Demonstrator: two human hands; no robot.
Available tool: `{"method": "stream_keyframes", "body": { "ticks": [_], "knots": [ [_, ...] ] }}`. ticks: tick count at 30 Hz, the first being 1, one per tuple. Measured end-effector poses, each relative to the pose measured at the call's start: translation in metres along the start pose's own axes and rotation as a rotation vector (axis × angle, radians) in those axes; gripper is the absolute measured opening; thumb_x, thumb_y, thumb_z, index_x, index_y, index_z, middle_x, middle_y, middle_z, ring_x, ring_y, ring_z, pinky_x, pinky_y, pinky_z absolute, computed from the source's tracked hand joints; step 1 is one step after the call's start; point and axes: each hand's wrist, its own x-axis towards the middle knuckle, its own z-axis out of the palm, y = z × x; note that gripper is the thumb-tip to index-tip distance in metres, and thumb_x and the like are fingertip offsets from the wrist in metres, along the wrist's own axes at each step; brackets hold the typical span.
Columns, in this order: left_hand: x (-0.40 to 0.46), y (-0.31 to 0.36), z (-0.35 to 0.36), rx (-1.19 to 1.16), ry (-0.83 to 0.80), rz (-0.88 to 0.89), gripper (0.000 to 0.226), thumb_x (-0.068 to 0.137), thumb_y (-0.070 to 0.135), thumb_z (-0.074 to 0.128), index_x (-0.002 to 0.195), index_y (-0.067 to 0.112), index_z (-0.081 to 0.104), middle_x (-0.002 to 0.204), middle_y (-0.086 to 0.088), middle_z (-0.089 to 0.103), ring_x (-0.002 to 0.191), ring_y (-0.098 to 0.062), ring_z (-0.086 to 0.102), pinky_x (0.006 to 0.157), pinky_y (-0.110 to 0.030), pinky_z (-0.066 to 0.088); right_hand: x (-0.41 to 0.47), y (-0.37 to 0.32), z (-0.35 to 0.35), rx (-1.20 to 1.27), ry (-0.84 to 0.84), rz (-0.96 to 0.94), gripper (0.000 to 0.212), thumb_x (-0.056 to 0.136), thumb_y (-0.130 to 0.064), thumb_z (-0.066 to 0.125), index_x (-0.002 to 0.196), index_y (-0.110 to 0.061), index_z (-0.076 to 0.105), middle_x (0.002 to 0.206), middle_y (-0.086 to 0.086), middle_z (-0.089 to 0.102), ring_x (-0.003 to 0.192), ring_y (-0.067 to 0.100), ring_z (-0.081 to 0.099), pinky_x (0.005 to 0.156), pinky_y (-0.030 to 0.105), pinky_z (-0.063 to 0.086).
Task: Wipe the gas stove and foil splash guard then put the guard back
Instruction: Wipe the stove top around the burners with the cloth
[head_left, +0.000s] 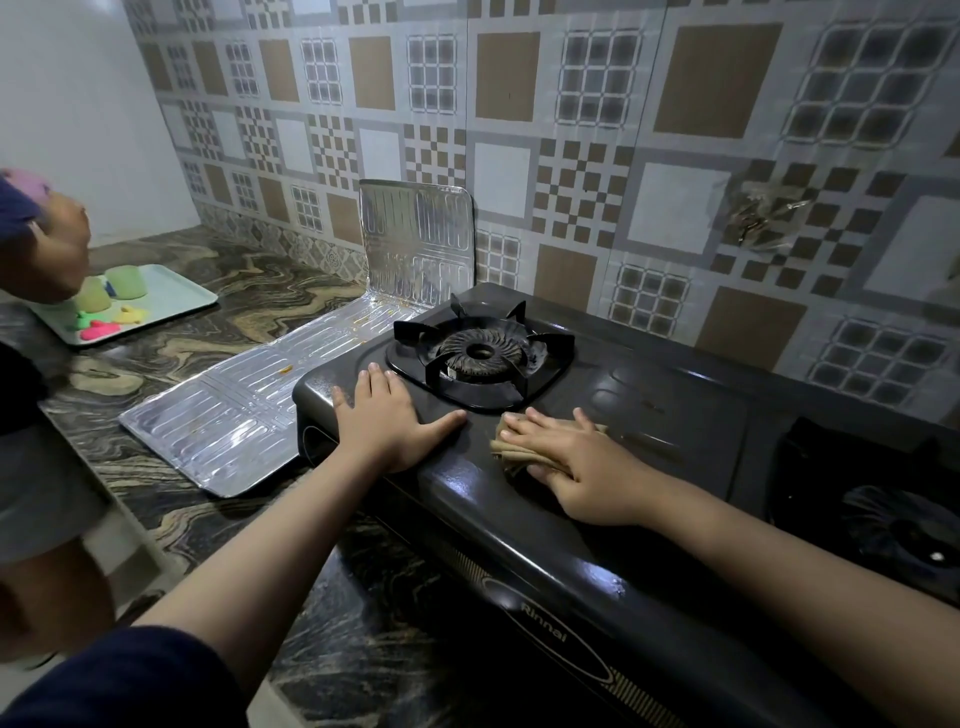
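Note:
A black gas stove (649, 467) stands on the marbled counter, its left burner grate (480, 353) in the middle of the view. My left hand (387, 421) lies flat with spread fingers on the stove's front left corner. My right hand (576, 462) presses a crumpled tan cloth (506, 447) onto the stove top, just in front of the left burner. The foil splash guard (249, 405) lies unfolded on the counter left of the stove, with its far panel (415, 239) leaning upright against the tiled wall.
Another person (36, 270) stands at the far left by a pale tray (171, 296) holding green cups and colourful small items. The stove's right burner (893, 519) sits at the right edge. A patterned tiled wall (623, 130) runs behind everything.

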Motion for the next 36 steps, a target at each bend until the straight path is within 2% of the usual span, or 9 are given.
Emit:
{"method": "stream_keyframes", "body": {
  "ticks": [17,20,22,24,25,27,28,31,36],
  "knots": [
    [-0.002,0.0,-0.001,-0.01,0.008,0.004,0.119,0.071,0.089,0.024,0.151,0.002,0.007,0.16,-0.016,0.003,0.148,-0.026,0.0,0.116,-0.056,0.002,-0.012,-0.002,-0.015,0.297,-0.119,-0.075,0.044,0.093,-0.005,0.053,0.127,-0.033,0.057,0.142,-0.017,0.048,0.135,-0.011,0.029,0.119,0.032,-0.008],
    [-0.003,-0.001,-0.001,-0.011,0.004,0.007,0.118,0.072,0.088,0.025,0.151,0.002,0.006,0.16,-0.016,0.002,0.149,-0.025,0.0,0.116,-0.056,0.002,-0.016,-0.001,-0.017,0.316,-0.092,-0.033,0.039,0.093,-0.009,0.055,0.125,-0.03,0.061,0.138,-0.009,0.054,0.13,-0.004,0.043,0.122,0.03,-0.001],
    [-0.003,-0.001,-0.001,-0.013,0.0,0.009,0.118,0.072,0.088,0.024,0.151,0.002,0.006,0.16,-0.016,0.002,0.149,-0.025,-0.001,0.117,-0.055,0.002,-0.017,0.001,-0.017,0.334,-0.073,-0.01,0.033,0.092,-0.017,0.056,0.119,-0.035,0.064,0.128,0.002,0.064,0.122,0.016,0.056,0.121,0.04,0.013],
    [-0.003,-0.001,-0.002,-0.013,-0.003,0.01,0.119,0.071,0.088,0.024,0.151,0.002,0.005,0.16,-0.015,0.001,0.149,-0.025,-0.001,0.117,-0.055,0.001,-0.019,0.0,-0.017,0.333,-0.064,-0.013,0.027,0.089,-0.027,0.055,0.11,-0.039,0.066,0.112,0.008,0.071,0.11,0.031,0.062,0.109,0.049,0.036],
    [-0.003,-0.001,-0.002,-0.012,-0.005,0.01,0.119,0.071,0.088,0.024,0.151,0.002,0.005,0.16,-0.015,0.001,0.149,-0.025,-0.001,0.117,-0.055,0.001,-0.021,-0.001,-0.018,0.336,-0.063,-0.016,0.025,0.088,-0.028,0.055,0.107,-0.039,0.067,0.101,0.003,0.073,0.097,0.028,0.067,0.096,0.045,0.046],
    [-0.004,-0.002,-0.002,-0.014,-0.006,0.01,0.118,0.072,0.088,0.024,0.151,0.002,0.005,0.16,-0.016,0.001,0.149,-0.025,-0.001,0.117,-0.055,0.0,-0.024,-0.003,-0.023,0.35,-0.062,-0.029,0.025,0.092,-0.019,0.056,0.092,-0.039,0.069,0.072,-0.008,0.065,0.064,0.012,0.056,0.066,0.031,0.046],
    [-0.004,-0.002,-0.002,-0.017,-0.005,0.011,0.118,0.072,0.088,0.024,0.151,0.002,0.006,0.16,-0.016,0.001,0.149,-0.025,-0.001,0.117,-0.055,0.0,-0.025,-0.003,-0.026,0.352,-0.066,-0.035,0.03,0.093,-0.015,0.055,0.085,-0.041,0.068,0.065,-0.01,0.058,0.059,0.007,0.048,0.061,0.025,0.04],
    [-0.004,-0.002,-0.003,-0.027,-0.002,0.011,0.119,0.071,0.088,0.024,0.151,0.002,0.006,0.16,-0.016,0.001,0.149,-0.025,-0.001,0.117,-0.055,0.001,-0.03,-0.005,-0.032,0.319,-0.078,-0.026,0.03,0.094,-0.015,0.054,0.08,-0.039,0.065,0.07,0.001,0.061,0.065,0.007,0.051,0.064,0.021,0.04],
    [-0.005,-0.002,-0.003,-0.05,-0.006,0.013,0.119,0.071,0.089,0.023,0.151,0.002,0.005,0.16,-0.015,-0.001,0.149,-0.025,-0.002,0.117,-0.055,0.001,-0.034,-0.003,-0.036,0.262,-0.084,-0.009,0.016,0.094,-0.016,0.054,0.09,-0.021,0.069,0.079,0.007,0.066,0.075,0.021,0.06,0.071,0.035,0.047]
  ]
}}
